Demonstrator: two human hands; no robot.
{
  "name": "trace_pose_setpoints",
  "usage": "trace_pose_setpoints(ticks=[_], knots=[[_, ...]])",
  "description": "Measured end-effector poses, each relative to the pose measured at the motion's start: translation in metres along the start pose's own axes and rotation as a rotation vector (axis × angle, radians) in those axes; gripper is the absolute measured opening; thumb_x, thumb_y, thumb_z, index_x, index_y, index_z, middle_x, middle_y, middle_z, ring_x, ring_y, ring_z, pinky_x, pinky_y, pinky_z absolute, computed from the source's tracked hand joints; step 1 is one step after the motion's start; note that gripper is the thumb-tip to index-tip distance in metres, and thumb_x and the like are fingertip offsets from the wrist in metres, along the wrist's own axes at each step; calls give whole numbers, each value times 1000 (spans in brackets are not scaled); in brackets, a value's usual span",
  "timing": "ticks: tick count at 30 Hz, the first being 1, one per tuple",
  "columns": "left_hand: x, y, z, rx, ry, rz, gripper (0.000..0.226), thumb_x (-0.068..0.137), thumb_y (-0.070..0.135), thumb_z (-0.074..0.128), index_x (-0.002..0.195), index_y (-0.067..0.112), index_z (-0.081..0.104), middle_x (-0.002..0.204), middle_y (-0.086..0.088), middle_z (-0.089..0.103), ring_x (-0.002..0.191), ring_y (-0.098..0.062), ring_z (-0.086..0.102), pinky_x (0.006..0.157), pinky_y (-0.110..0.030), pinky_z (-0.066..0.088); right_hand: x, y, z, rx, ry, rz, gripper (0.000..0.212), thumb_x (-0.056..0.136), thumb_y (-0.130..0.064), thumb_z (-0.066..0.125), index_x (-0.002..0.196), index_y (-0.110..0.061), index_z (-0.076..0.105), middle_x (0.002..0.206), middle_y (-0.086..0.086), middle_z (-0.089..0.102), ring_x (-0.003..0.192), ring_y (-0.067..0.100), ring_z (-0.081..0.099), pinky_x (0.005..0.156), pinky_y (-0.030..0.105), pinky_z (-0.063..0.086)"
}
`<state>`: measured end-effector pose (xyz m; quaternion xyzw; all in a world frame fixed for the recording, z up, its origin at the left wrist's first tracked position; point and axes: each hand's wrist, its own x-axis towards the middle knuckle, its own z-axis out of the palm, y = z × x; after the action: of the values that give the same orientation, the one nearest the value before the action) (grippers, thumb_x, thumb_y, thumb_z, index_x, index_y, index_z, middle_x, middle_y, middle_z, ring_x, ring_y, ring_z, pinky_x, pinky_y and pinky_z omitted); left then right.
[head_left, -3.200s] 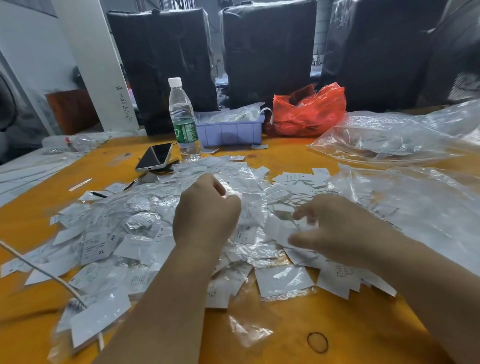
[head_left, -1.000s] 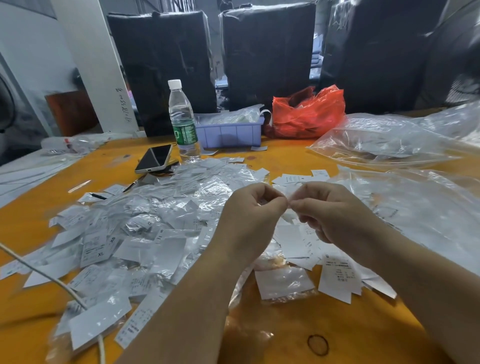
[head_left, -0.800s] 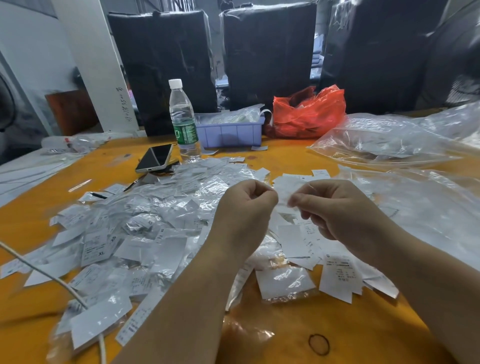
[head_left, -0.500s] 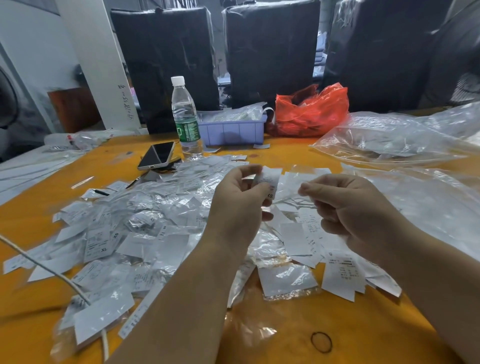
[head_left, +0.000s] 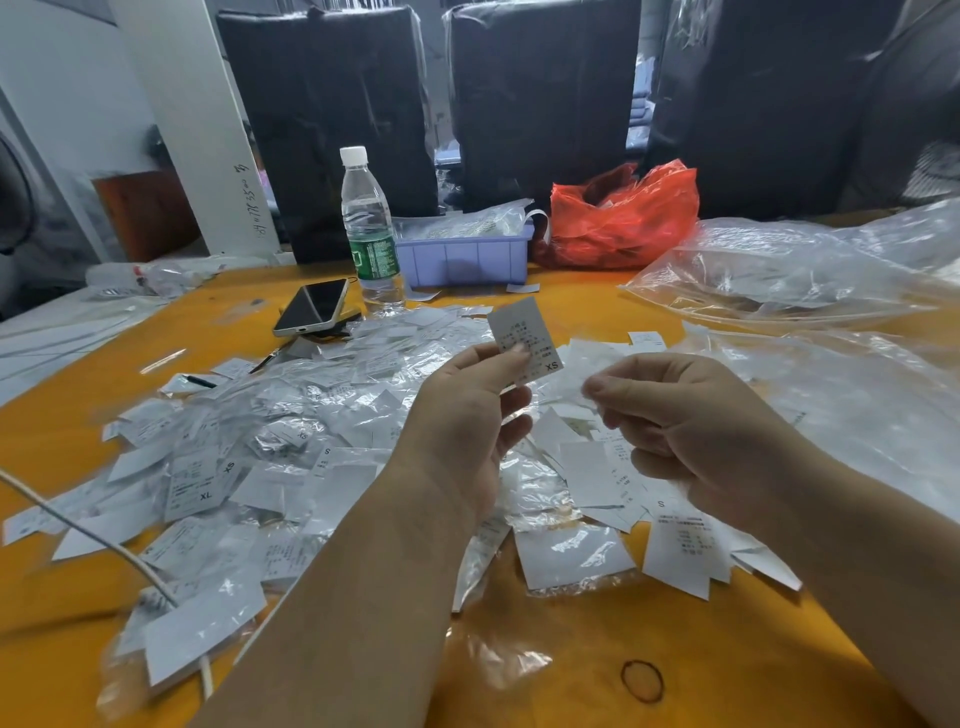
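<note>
My left hand (head_left: 467, 415) pinches a small white paper tag (head_left: 522, 330) printed "XS" between thumb and fingers and holds it upright above the table. Just to its right, my right hand (head_left: 691, 431) has curled fingers, and its thumb and forefinger pinch a thin clear plastic sleeve (head_left: 563, 387). The two hands are a short gap apart. Under them lies a wide heap of tags and sleeves (head_left: 291, 447), some marked XL, XS or S, spread over the orange table (head_left: 571, 675).
A water bottle (head_left: 370, 228), a phone (head_left: 311, 306), a blue tray (head_left: 462, 257) and a red bag (head_left: 623, 218) stand at the back. Large clear bags (head_left: 779, 270) fill the right side. A white cable (head_left: 78, 525) crosses the left. A rubber band (head_left: 642, 680) lies near the front edge.
Both hands rose from the heap and met, then parted. The white tag now stands free in my left hand, with the clear sleeve in my right.
</note>
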<state>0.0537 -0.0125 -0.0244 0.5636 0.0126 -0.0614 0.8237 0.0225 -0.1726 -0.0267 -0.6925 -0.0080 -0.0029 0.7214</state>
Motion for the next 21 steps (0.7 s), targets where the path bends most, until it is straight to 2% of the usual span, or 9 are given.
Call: trace_pose_setpoints(ticks=[3,7,11,13,15,18,21], knots=[[-1,1,0,3,21,7,3,89,16,67,91,18,67,58,10,60,58,-10,42,53,-23,40,-2,-1,1,-29,-47,-8,26,68,-28,74,75,-6,61,49,-3,42,38,7,26,35,17,24],[-3,-1,1,140,-1,163,4,90,17,66,90,19,69,63,8,57,52,-6,48,52,-20,45,-3,-1,3,-89,-104,-9,23,67,-29,75,69,-10,61,50,-2,42,36,6,24,36,14,23],[-6,-4,4,254,-42,249,7,91,15,65,91,21,68,76,2,66,64,-7,60,59,-21,54,-4,0,4,-139,-144,9,5,78,-11,74,76,-10,70,47,-2,41,35,6,24,35,16,23],[-7,-6,5,356,-71,270,9,91,17,65,93,25,69,89,-4,69,78,-14,65,70,-29,57,-4,1,4,-157,-165,7,11,81,-4,72,76,-13,74,50,1,34,38,8,23,36,18,24],[-9,-7,6,435,-113,272,11,90,19,66,96,28,69,95,-4,71,87,-19,68,74,-33,58,-4,0,4,-167,-159,9,13,83,-1,69,81,-11,77,50,0,31,39,8,23,37,18,24],[-9,-7,4,462,-149,264,12,89,16,67,96,25,70,80,5,70,72,-8,65,62,-23,56,-3,-2,2,-155,-154,24,15,85,0,66,90,-7,77,47,-1,28,39,8,21,37,18,24],[-9,-7,2,458,-150,277,11,90,11,67,100,15,70,67,8,64,58,-4,59,56,-21,54,-3,-5,0,-117,-132,54,10,86,-6,66,94,-2,72,45,-4,29,37,7,22,35,17,24]])
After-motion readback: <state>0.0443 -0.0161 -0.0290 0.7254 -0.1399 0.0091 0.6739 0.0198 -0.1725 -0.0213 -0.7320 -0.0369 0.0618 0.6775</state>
